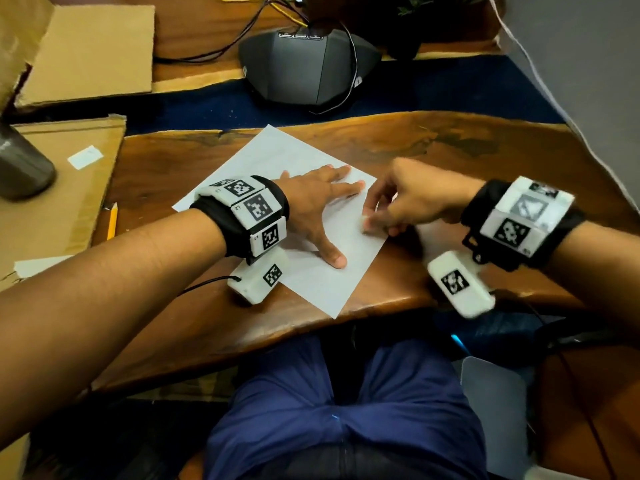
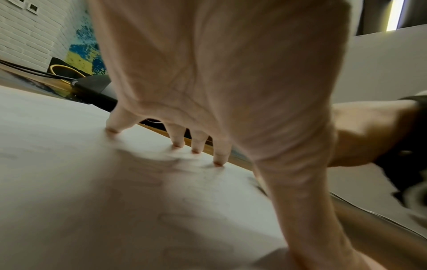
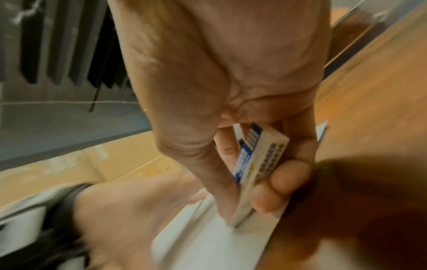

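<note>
A white sheet of paper lies tilted on the wooden desk. My left hand lies flat on it with fingers spread, fingertips pressing the paper. My right hand pinches a white eraser between thumb and fingers, its lower end touching the sheet near the right edge. In the right wrist view the eraser shows a blue and white sleeve and stands on the paper. Faint pencil marks show on the sheet in the left wrist view.
A yellow pencil lies left of the sheet. Cardboard sheets and a grey bottle sit at the left. A dark grey device with cables stands behind the desk. The desk's front edge is near my lap.
</note>
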Motion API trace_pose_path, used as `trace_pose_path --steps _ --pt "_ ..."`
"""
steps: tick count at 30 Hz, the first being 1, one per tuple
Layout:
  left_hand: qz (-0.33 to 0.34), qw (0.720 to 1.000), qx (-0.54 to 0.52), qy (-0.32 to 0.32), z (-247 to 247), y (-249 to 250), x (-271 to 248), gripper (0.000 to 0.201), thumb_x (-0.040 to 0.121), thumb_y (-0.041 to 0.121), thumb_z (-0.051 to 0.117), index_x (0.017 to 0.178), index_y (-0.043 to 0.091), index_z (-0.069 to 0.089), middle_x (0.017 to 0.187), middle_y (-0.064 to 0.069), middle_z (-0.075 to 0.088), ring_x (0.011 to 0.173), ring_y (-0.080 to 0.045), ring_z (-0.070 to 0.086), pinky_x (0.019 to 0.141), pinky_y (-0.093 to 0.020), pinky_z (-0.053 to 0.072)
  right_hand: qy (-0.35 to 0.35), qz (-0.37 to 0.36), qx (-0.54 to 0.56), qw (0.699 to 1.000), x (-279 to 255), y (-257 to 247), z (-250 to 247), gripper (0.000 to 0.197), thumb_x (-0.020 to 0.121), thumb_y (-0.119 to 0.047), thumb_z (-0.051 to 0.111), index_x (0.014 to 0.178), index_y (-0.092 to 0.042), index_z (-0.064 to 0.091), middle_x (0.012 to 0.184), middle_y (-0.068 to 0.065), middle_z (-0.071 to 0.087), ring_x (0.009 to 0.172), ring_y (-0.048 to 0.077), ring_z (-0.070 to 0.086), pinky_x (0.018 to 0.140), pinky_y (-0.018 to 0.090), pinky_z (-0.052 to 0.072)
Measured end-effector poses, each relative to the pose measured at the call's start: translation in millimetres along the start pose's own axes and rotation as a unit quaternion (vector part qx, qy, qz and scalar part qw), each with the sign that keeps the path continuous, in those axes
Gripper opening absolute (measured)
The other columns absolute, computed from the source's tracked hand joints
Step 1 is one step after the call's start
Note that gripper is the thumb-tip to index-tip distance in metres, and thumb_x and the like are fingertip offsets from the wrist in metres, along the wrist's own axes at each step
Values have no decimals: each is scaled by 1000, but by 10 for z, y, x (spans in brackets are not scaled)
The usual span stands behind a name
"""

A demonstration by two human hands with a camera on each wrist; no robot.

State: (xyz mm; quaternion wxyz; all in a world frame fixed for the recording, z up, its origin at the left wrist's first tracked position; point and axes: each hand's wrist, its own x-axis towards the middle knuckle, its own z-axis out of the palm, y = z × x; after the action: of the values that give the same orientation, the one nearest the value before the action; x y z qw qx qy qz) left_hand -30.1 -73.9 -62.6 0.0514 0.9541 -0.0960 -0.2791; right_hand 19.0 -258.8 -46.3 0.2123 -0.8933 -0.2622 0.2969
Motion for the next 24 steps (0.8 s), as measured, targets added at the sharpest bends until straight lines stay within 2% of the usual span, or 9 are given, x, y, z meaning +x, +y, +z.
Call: trace_pose_path --steps 2,4,7,9,12,15,20,24 --pt "0 1000 -3 3 9 -5 4 135 51 75 78 154 46 -3 163 15 -16 151 -14 -12 117 -65 4 59 31 32 997 66 68 -163 13 83 -20 82 90 -10 77 84 12 76 59 11 66 50 17 50" --pt "-2 1000 -2 9 17 -3 3 135 50 75 79 154 46 -2 163 15 -15 151 -13 -11 117 -65 4 83 22 9 996 69 67 -164 11 84 -21 82 89 -13 77 83 6 75 61 12 68 51 18 50" --pt "-1 1000 -1 9 12 -8 1 133 51 75 79 155 43 1 164 14 -15 151 -13 -12 117 -65 3 31 -33 -53 998 -2 -38 34 11 82 -24 82 87 -18 75 76 0 74 62 13 69 52 18 49" --pt "6 1000 -3 5 8 -12 -1 133 52 74 79 155 44 0 163 14 -15 151 -13 -13 116 -65 1 25 -19 -39 999 12 -4 -4 12 82 -23 83 88 -16 75 76 2 74 61 13 69 54 19 52" --pt "30 1000 -2 1 -2 -29 -18 132 54 71 81 155 45 0 163 16 -15 150 -11 -13 117 -64 -2 121 18 -14 992 56 126 -230 11 84 -20 81 90 -12 77 78 3 75 65 15 71 56 20 54" --pt "47 999 -5 3 -3 -42 -41 131 55 68 83 155 45 3 163 17 -14 150 -10 -13 117 -64 -4 153 12 37 987 11 158 -276 10 84 -19 81 88 -12 76 76 4 75 62 13 70 51 17 50" --pt "43 999 2 -2 16 -50 2 133 52 70 83 154 48 0 162 17 -16 150 -10 -15 116 -65 -3 128 5 -27 991 27 97 -119 10 84 -23 81 87 -15 78 80 0 75 65 9 68 53 16 48" --pt "24 999 17 -21 -39 2 46 137 47 69 86 153 49 1 162 15 -20 150 -14 -18 115 -68 2 61 -25 -15 998 45 -28 70 10 81 -21 84 83 -15 77 78 0 75 58 6 66 48 12 45"
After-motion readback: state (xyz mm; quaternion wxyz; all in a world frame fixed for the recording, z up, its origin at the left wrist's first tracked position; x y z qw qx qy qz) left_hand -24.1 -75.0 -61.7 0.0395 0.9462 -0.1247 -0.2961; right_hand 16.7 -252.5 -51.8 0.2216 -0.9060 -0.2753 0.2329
